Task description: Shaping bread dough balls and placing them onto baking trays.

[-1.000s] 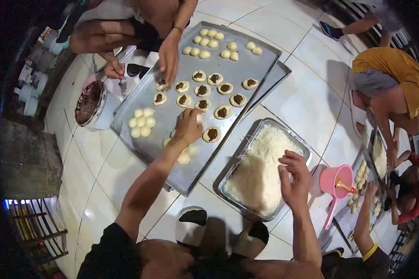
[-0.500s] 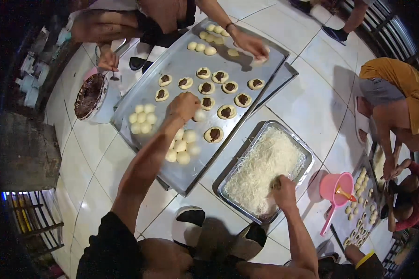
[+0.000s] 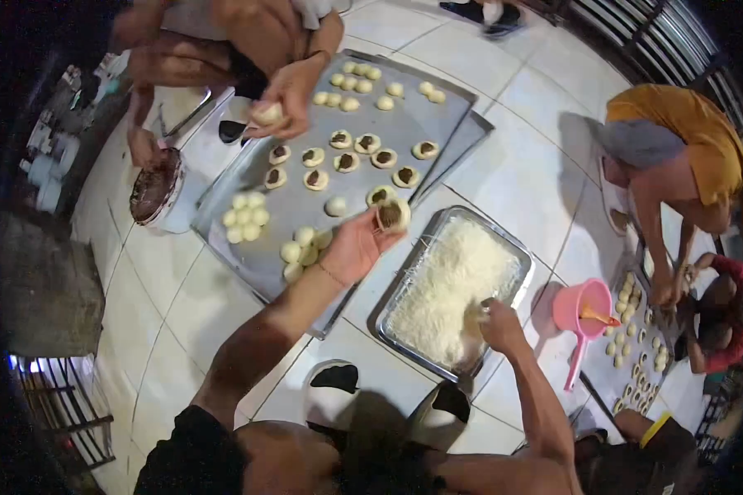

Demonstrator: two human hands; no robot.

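My left hand (image 3: 362, 247) grips a flattened dough round with brown filling (image 3: 393, 215) above the lower edge of a large metal sheet pan (image 3: 235, 259). On that pan are filled rounds (image 3: 384, 157), clusters of pale dough balls (image 3: 244, 216) and a single ball (image 3: 336, 206). My right hand (image 3: 497, 328), fingers curled closed, is at the right side of a smaller steel tray (image 3: 518, 252) heaped with pale shreds (image 3: 446, 280); what its fingers hold is too small to make out.
A co-worker (image 3: 223, 49) squats top left, holding dough, beside a bucket of brown paste (image 3: 153, 186). Other people (image 3: 677, 144) work at right around another dough tray (image 3: 636, 363). A pink dipper with a brush (image 3: 578, 305) sits right of my tray. The floor (image 3: 173, 289) is tiled.
My left hand has lifted a filled round off the pan and moved right. My right hand has shifted slightly within the shreds. The co-worker's hand has moved back left, now holding dough.
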